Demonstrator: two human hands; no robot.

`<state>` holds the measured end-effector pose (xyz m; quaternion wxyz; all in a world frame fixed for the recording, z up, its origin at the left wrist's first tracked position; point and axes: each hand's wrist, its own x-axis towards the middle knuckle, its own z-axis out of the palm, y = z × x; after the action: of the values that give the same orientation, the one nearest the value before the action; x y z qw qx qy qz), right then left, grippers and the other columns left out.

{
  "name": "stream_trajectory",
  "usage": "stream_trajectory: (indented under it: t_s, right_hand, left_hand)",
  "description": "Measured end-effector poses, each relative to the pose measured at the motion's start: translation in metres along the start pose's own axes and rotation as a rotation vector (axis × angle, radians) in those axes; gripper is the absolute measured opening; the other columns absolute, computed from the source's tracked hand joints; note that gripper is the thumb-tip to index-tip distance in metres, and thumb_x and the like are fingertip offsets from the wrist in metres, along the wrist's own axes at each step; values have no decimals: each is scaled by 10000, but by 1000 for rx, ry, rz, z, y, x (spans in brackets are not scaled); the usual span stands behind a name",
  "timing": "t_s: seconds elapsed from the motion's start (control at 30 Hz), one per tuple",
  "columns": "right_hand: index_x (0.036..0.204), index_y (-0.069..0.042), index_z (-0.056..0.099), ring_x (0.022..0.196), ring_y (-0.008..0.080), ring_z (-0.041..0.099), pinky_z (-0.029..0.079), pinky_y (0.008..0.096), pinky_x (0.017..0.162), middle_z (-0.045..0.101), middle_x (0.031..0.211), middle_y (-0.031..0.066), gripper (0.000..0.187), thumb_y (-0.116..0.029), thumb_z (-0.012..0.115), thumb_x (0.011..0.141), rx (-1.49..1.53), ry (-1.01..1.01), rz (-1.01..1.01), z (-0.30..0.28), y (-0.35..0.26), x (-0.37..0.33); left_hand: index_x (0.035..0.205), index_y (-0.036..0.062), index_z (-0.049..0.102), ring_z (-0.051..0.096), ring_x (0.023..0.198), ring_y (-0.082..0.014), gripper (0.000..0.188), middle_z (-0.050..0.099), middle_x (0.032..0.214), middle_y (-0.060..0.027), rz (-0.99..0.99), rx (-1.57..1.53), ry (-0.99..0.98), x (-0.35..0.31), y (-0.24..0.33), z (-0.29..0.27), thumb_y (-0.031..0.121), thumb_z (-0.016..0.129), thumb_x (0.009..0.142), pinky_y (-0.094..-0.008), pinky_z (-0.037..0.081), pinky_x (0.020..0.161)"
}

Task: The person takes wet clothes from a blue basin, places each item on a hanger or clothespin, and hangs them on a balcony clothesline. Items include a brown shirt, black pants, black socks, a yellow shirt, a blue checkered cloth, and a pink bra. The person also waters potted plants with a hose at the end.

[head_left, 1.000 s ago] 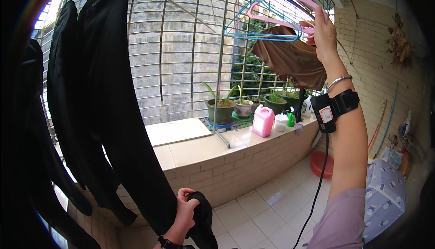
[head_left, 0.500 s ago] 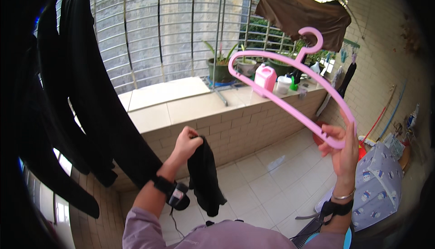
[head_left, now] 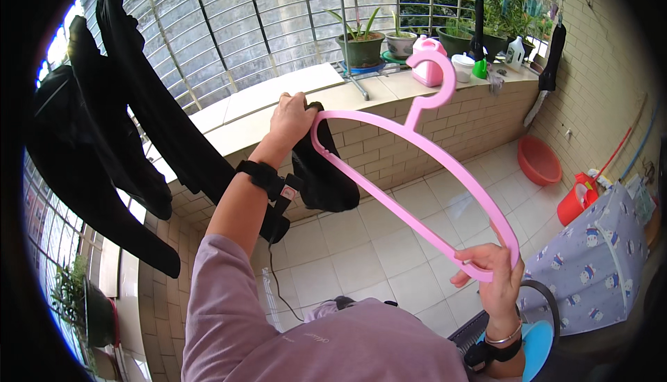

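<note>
Fingers, left hand (head_left: 290,116): drawn together near the center of the head view, gripping the top edge of a black cloth (head_left: 326,184) that hangs below the knuckles.
Fingers, right hand (head_left: 497,271): loosely curled at lower right around one end of a pink hanger (head_left: 412,126), tips showing inside its frame.
Pink hanger: slants across the center to the lower right, hook upward; its left end overlaps the upper part of the black cloth, though whether they touch cannot be told.
Wrists: a black strap (head_left: 258,177) on the left, a silver bangle (head_left: 506,337) on the right.
Hanging clothes: long black garments (head_left: 156,90) fill the upper left.
Ledge (head_left: 396,87): a pink jug (head_left: 425,74), a white tub (head_left: 463,69) and potted plants stand along it, upper right of center, before a metal grille (head_left: 278,17).
Floor (head_left: 361,250): pale tiles, with a red basin (head_left: 539,160) at right, near a patterned cover (head_left: 590,271).
</note>
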<state>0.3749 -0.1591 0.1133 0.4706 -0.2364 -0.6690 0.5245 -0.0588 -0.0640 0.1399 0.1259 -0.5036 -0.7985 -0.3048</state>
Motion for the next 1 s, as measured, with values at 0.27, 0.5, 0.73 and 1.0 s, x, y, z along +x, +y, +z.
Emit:
stream_trajectory:
  t_s: [0.27, 0.5, 0.73, 1.0]
  right_hand:
    - [978, 68, 569, 679, 204, 668, 553, 303, 621, 655, 941, 160, 415, -281, 347, 1015, -77, -141, -194, 35, 22, 27]
    - [1253, 24, 399, 607, 264, 659, 553, 333, 562, 623, 1031, 215, 550, -444, 259, 1001, 160, -25, -298, -15, 3, 31]
    - [1454, -83, 160, 673, 319, 663, 550, 371, 557, 581, 1109, 263, 836, -680, 287, 883, 433, 11, -53, -68, 2, 24]
    - [1349, -50, 403, 1245, 334, 434, 406, 423, 925, 595, 1157, 157, 1167, -913, 441, 565, 860, -309, -104, -57, 57, 22]
  left_hand:
    - [820, -18, 610, 570, 877, -342, 222, 591, 851, -180, 250, -79, 162, -15, 67, -63, 201, 602, 784, -402, 445, 771]
    - [945, 66, 586, 526, 882, -239, 350, 595, 884, -81, 644, -481, 135, -28, 110, -146, 383, 638, 807, -353, 417, 795]
    - [792, 63, 439, 396, 513, -173, 558, 426, 598, -66, 690, -176, 181, -42, 146, -126, 491, 781, 689, -288, 403, 492]
    - [812, 54, 462, 439, 514, -159, 562, 448, 621, -44, 885, -136, 367, -42, 154, -141, 464, 815, 658, -259, 424, 508]
